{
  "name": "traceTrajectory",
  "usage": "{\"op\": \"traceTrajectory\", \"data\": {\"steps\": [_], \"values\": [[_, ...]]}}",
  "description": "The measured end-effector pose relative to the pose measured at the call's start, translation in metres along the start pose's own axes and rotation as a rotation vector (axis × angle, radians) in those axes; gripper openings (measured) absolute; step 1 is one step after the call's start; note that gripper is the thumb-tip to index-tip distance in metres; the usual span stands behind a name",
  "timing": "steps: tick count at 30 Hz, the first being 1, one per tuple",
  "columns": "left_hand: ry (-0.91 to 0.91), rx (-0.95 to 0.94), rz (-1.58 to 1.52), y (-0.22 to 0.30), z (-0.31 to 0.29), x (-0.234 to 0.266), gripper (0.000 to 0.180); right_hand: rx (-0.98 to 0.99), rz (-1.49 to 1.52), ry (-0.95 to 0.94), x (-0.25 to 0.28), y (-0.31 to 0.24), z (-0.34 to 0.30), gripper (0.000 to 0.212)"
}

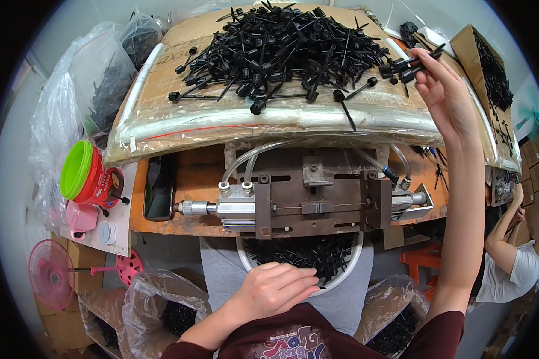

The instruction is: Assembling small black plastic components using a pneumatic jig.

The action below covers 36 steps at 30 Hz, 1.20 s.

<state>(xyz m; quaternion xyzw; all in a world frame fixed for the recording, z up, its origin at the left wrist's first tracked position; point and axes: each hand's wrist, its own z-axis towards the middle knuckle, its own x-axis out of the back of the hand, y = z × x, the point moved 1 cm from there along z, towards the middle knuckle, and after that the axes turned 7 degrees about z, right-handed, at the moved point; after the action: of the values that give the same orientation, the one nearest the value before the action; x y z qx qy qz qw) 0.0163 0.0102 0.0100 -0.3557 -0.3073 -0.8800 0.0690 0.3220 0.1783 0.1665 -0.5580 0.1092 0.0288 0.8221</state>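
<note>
Raised at the far right, my right hand [446, 87] is closed around several black plastic pieces [401, 69] with thin stems and knobbed ends. Beside it, a large heap of the same black pieces [281, 51] lies on a cardboard-covered board [179, 128]. My left hand [276, 286] rests low over the near side of a white basin [359, 256], its fingers stretched out and nothing visible in them. Black pieces [317, 254] fill the basin on my lap. Between the hands and the heap stands a metal clamping fixture [308, 207] with a cylinder at each end.
Clear air hoses [239, 161] arch over the fixture. A phone [160, 188] lies left of it, near a red and green bucket [81, 173] and a pink mug [81, 218]. Plastic-lined boxes [161, 293] stand below. Another person [512, 263] sits at the right.
</note>
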Motion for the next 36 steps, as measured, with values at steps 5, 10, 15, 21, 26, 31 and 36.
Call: {"op": "traceTrajectory", "data": {"steps": [5, 10, 15, 21, 26, 31, 36], "values": [[0.259, 0.134, -0.103, 0.005, 0.027, 0.035, 0.047, -0.267, -0.091, -0.156, -0.063, -0.009, -0.093, 0.023], [0.049, 0.337, -0.507, 0.007, 0.047, 0.029, 0.081, -0.645, 0.075, -0.317, -0.093, 0.021, -0.172, 0.011], [-0.223, 0.699, -0.840, 0.018, 0.044, 0.021, 0.067, -0.763, 0.128, -0.273, -0.082, 0.043, -0.190, 0.019], [-0.219, 0.832, -1.082, 0.007, 0.030, 0.003, 0.046, -0.242, -0.140, -0.009, -0.075, 0.058, -0.211, 0.052], [-0.160, 0.831, -1.162, 0.005, 0.029, -0.001, 0.044, 0.118, -0.560, -0.372, -0.084, 0.050, -0.228, 0.037], [0.023, 0.805, -1.024, 0.007, 0.026, -0.013, 0.043, 0.215, -0.644, -0.376, -0.086, 0.051, -0.236, 0.036], [-0.060, 0.914, -1.059, 0.003, 0.017, -0.007, 0.029, 0.227, -0.688, -0.248, -0.079, 0.048, -0.236, 0.033]]}}
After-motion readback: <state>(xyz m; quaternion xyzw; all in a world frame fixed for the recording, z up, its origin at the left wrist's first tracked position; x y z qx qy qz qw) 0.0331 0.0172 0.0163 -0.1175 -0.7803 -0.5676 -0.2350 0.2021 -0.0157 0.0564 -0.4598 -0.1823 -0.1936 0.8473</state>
